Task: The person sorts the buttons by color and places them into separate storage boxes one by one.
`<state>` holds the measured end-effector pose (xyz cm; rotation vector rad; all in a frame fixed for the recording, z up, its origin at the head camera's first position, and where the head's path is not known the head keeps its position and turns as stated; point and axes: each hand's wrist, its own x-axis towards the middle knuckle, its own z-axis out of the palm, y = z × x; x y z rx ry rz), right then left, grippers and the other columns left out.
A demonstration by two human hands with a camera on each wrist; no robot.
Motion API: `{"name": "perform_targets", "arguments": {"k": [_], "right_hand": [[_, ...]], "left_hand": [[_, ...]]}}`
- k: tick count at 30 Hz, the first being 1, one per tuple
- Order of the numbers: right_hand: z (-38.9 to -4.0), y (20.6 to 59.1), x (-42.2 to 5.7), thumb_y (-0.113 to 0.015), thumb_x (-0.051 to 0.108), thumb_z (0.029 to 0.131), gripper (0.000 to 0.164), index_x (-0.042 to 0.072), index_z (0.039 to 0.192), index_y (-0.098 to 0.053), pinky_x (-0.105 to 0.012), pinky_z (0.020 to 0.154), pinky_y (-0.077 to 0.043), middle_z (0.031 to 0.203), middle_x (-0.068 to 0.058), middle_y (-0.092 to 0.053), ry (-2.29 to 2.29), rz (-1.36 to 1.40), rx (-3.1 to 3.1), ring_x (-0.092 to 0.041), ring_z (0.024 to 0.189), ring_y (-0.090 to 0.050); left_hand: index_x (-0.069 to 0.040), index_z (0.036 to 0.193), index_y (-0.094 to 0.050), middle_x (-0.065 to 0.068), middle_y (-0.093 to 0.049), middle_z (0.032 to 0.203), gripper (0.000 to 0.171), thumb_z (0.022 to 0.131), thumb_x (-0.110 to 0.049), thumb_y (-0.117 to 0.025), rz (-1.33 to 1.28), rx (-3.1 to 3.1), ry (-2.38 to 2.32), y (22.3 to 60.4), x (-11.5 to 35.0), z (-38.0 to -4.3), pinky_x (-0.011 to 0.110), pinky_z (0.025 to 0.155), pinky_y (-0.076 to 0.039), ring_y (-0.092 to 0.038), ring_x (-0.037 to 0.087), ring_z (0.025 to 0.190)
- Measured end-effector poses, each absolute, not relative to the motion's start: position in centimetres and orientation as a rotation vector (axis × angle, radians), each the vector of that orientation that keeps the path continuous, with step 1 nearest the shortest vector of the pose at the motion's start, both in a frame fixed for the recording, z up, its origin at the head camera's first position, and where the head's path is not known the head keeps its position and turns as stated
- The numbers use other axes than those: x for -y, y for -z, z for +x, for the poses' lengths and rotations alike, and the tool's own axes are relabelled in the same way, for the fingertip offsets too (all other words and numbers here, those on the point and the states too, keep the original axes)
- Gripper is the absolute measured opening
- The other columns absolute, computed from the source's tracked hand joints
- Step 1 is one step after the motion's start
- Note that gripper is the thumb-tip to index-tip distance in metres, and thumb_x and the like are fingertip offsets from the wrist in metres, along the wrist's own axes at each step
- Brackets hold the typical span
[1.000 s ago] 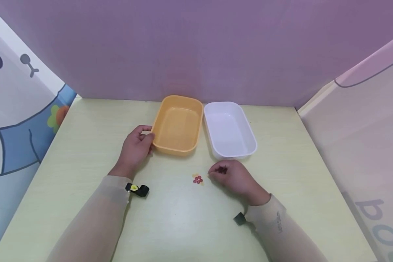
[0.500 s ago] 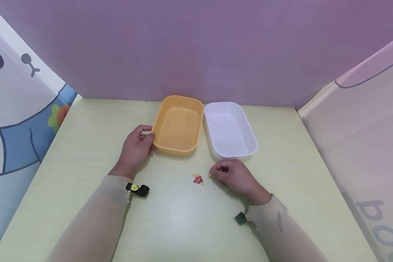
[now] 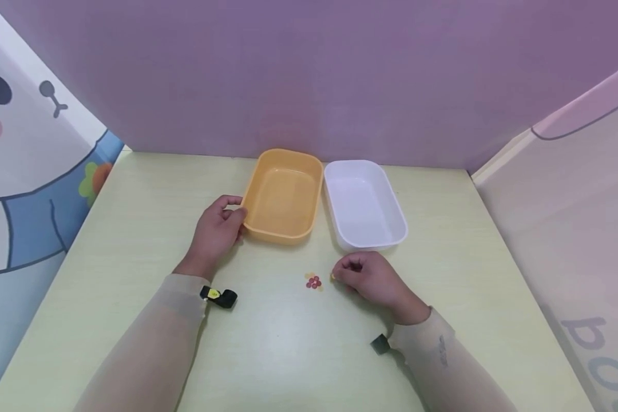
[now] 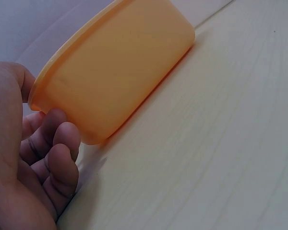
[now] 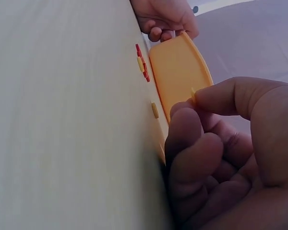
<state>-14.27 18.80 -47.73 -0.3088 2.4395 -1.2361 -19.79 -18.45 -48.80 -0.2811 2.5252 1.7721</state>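
My left hand [image 3: 217, 229] holds the near-left rim of the orange plastic tray [image 3: 283, 197], thumb on the rim. In the left wrist view several fingers curl beneath the rim of the orange tray [image 4: 115, 72]. Just in front of the white tray [image 3: 365, 206], my right hand [image 3: 368, 277] pinches a small thin yellow piece [image 5: 193, 95] between thumb and finger. Left of that hand lies a little cluster of red pieces [image 3: 313, 282] with yellow ones beside them. On the table in the right wrist view is one separate yellow piece [image 5: 155, 110].
Both trays stand side by side on the pale wooden table [image 3: 268, 355], near the purple back panel [image 3: 309, 74]. Printed panels rise at left and right. Black straps sit at both sleeve cuffs.
The head view has shifted slightly. My left hand keeps its hold on the orange tray's rim, and my right hand stays almost in place, a bit of yellow showing more plainly at its fingertips.
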Motion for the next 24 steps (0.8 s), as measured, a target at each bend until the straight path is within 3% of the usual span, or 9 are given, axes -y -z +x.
{"name": "perform_targets", "arguments": {"k": [16, 24], "right_hand": [[-13.6, 45.6, -18.6, -0.077, 0.015, 0.102, 0.007, 0.014, 0.1, -0.084, -0.025, 0.06, -0.053, 0.08, -0.01, -0.073, 1.344, -0.397, -2.384, -0.017, 0.07, -0.062], [-13.2, 43.9, -18.2, -0.073, 0.011, 0.103, 0.011, 0.016, 0.098, -0.082, -0.024, 0.057, -0.05, 0.077, -0.002, -0.069, 1.363, -0.444, -2.384, -0.014, 0.067, -0.059]], "left_hand": [[-0.021, 0.145, -0.063, 0.009, -0.072, 0.089, 0.038, 0.111, -0.036, -0.062, -0.259, -2.539, -1.765, 48.5, 18.4, -19.6, 0.031, 0.063, -0.059, -0.069, 0.024, 0.07], [-0.021, 0.144, -0.064, 0.008, -0.071, 0.088, 0.037, 0.112, -0.038, -0.062, -0.242, -2.546, -1.766, 48.6, 18.4, -19.4, 0.031, 0.064, -0.058, -0.069, 0.024, 0.069]]}}
